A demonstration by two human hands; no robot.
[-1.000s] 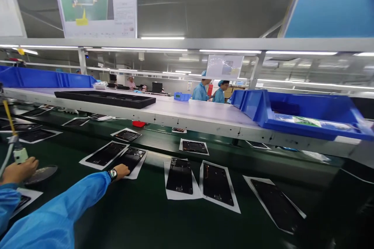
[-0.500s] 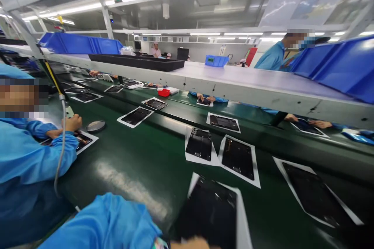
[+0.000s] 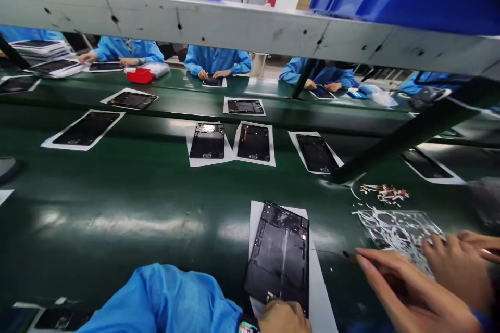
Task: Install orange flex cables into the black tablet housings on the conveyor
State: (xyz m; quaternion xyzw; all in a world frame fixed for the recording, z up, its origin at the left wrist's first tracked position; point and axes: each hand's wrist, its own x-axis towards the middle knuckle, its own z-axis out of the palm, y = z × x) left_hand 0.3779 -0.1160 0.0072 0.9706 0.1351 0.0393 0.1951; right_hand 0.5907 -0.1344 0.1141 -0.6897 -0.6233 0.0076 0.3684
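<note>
Left hand (image 3: pixel 284 317) at the lower end of a thin black tablet (image 3: pixel 278 255), flat on white paper (image 3: pixel 319 291) on the green counter (image 3: pixel 117 229); its grip hidden, right hand unclear. Likely stiff, light, fragile: best held by long edges.

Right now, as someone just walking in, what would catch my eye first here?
Front and centre, a hand with a wristwatch rests on a black tablet housing lying on white paper. To its right, bare hands reach toward a clear plastic sheet with white strips. Beyond, workers in blue smocks sit along a green conveyor belt.
</note>
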